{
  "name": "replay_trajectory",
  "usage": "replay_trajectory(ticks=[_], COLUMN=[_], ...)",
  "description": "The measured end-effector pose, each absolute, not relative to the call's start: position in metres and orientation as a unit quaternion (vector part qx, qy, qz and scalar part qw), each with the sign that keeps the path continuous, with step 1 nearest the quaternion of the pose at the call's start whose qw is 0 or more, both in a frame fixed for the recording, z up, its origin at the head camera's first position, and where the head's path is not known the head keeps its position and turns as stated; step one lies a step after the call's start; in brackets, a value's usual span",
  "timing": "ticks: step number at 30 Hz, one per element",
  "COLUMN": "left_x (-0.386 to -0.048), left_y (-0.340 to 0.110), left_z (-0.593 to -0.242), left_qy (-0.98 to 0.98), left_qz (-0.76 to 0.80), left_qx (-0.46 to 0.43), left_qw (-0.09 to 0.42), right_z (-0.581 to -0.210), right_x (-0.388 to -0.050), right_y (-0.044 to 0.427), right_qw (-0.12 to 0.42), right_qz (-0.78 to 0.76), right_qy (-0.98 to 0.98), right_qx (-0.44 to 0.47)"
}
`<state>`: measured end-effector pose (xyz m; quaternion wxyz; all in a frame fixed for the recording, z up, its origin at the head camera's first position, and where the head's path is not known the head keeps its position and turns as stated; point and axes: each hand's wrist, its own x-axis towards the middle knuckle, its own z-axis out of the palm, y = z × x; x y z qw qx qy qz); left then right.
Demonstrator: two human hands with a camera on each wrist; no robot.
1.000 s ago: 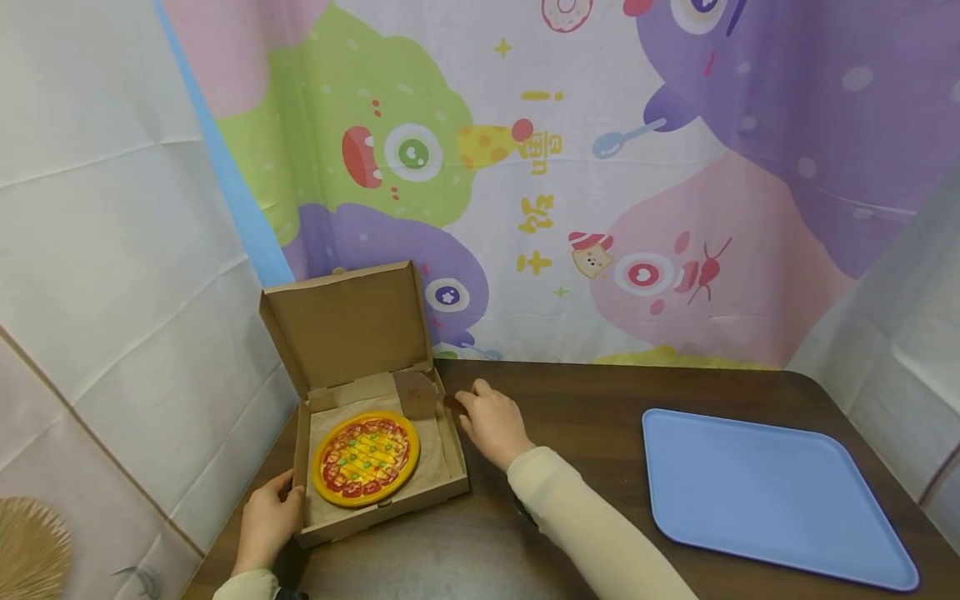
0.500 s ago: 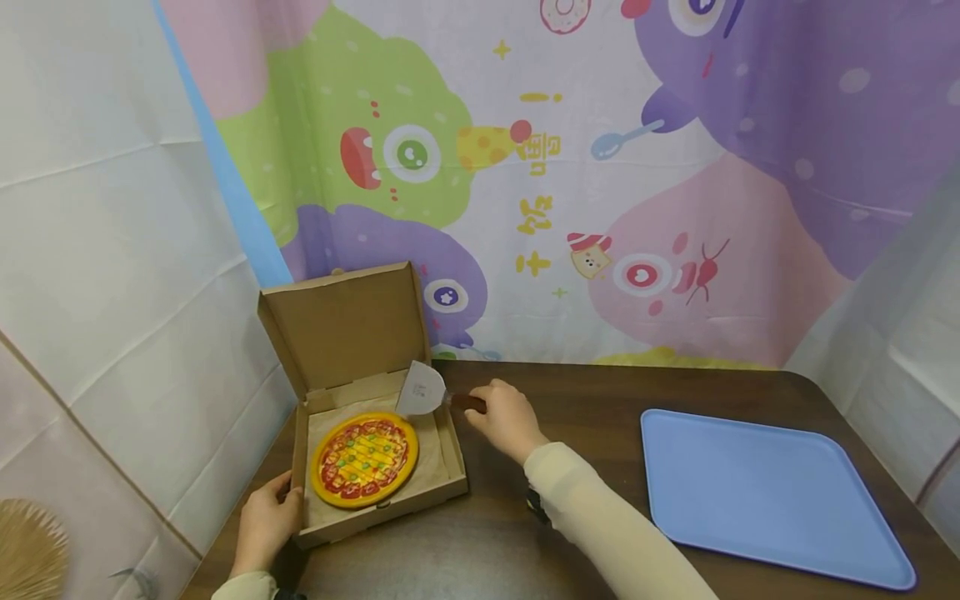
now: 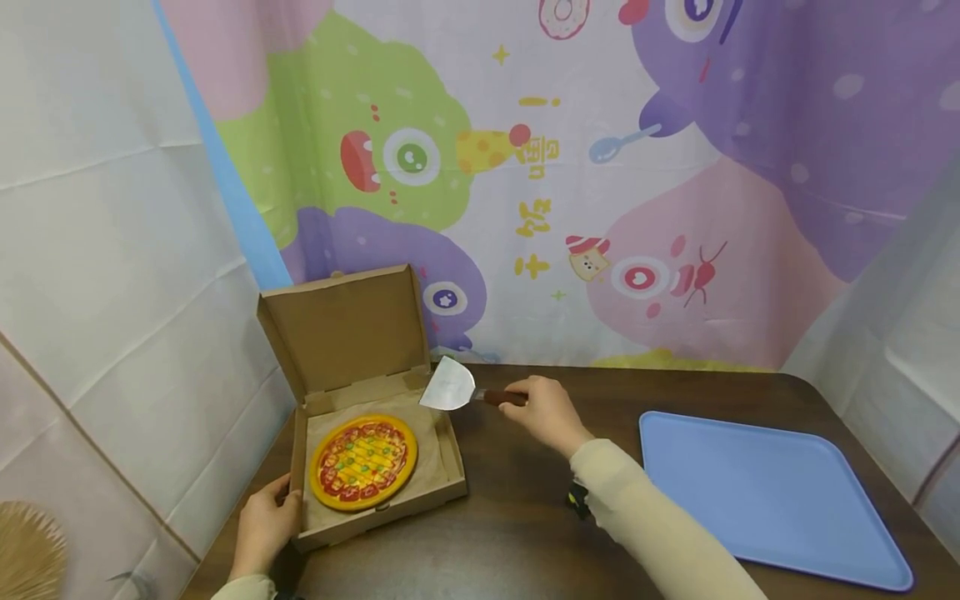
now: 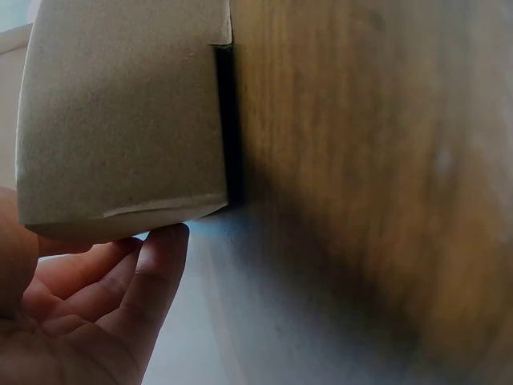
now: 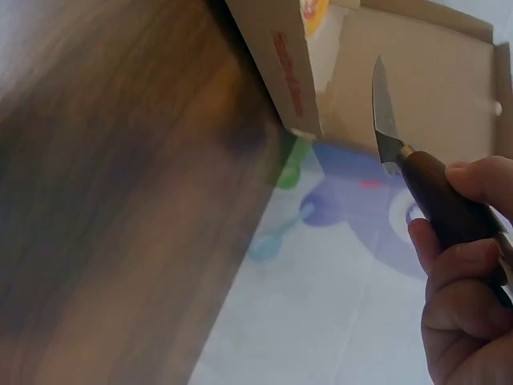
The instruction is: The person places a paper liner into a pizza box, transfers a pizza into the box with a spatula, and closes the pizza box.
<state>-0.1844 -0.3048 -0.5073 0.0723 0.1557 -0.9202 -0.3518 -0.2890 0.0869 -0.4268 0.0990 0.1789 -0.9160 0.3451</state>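
Observation:
My right hand (image 3: pixel 551 412) grips the brown handle of a pizza server (image 3: pixel 450 386), held above the right rear edge of an opened cardboard pizza box (image 3: pixel 375 521). In the right wrist view the server's metal blade (image 5: pixel 385 112) is seen nearly edge-on, with curled fingers around its handle. A round toy pizza (image 3: pixel 363 462) with a yellow rim lies on brown paper inside the box. At the box's left side, my left hand (image 3: pixel 264 525) holds the side wall; in the left wrist view its fingers (image 4: pixel 156 273) touch the box side near a corner.
A blue tray (image 3: pixel 780 500) lies on the right of the dark wooden table (image 3: pixel 420 567). The raised box lid (image 3: pixel 348 333) leans near a cartoon-printed curtain (image 3: pixel 540 325) at the back. A straw-coloured woven item (image 3: pixel 30 550) shows at the lower left edge.
My right hand has lifted the pizza server out of the box and moved it to the right, turning its blade. The left hand stays at the box's side.

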Motion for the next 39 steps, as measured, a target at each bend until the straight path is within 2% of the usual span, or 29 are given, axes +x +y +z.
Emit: replay_trajectory(ticks=[18,33,39], left_x=[-0.187,-0.190,-0.190], left_y=[-0.305,-0.304,-0.303], left_z=[-0.503,-0.506,-0.505], left_qy=[-0.921,-0.921,-0.920], left_qz=[-0.353,-0.354,-0.356], left_qx=[0.147,0.145,0.143], left_qw=[0.075,0.074,0.074], right_z=[-0.390,-0.402,-0.410], right_x=[-0.256,-0.205,-0.185], right_y=[0.215,0.321,0.373], right_qw=[0.092,0.155,0.125], right_qz=[0.302,0.236,0.216], right_qy=[-0.941,-0.957,-0.968], right_qx=[0.121,0.067,0.018])
